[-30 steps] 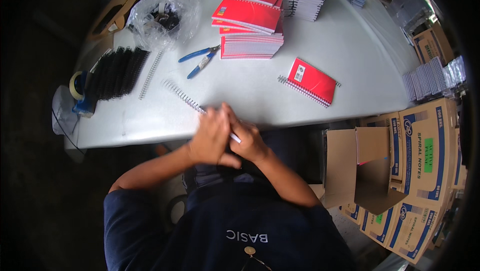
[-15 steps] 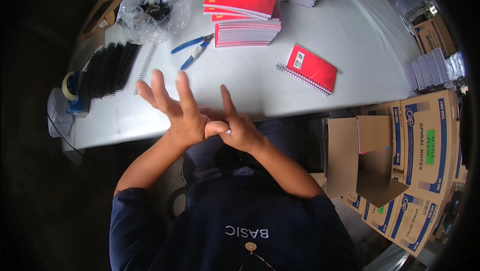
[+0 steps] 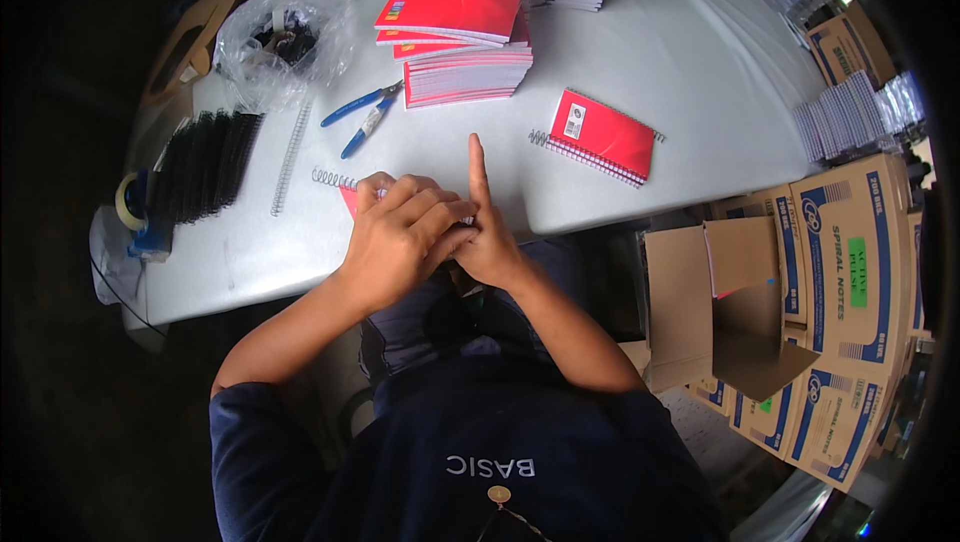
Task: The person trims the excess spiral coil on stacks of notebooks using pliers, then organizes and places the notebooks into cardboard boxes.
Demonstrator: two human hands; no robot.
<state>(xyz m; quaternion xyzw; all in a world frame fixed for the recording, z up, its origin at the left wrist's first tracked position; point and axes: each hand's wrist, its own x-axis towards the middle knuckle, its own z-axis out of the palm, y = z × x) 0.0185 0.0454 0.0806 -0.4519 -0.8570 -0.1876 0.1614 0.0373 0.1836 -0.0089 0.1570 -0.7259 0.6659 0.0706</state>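
A red spiral notebook (image 3: 348, 199) is mostly covered by my hands at the table's near edge. Its wire coil (image 3: 334, 179) sticks out past my left fingers toward the left. My left hand (image 3: 395, 237) is curled over the notebook, fingers bent and close together. From the other side my right hand (image 3: 488, 244) grips the notebook's right end, its index finger pointing straight up and away. To the right on the table lies another red spiral notebook (image 3: 605, 137), coil ends jutting out on both sides. Blue-handled pliers (image 3: 362, 118) rest beyond my left hand.
A stack of red notebooks (image 3: 465, 77) stands at the back. At left are black coils (image 3: 208, 167), a single coil (image 3: 292, 157), a tape dispenser (image 3: 148, 214) and a clear plastic bag (image 3: 285, 47). An open carton (image 3: 680, 307) stands right of my lap, before stacked boxes (image 3: 850, 262).
My left hand has gone from spread fingers to curled over the notebook. The notebook's red corner and coil now show beyond it. The view has shifted slightly.
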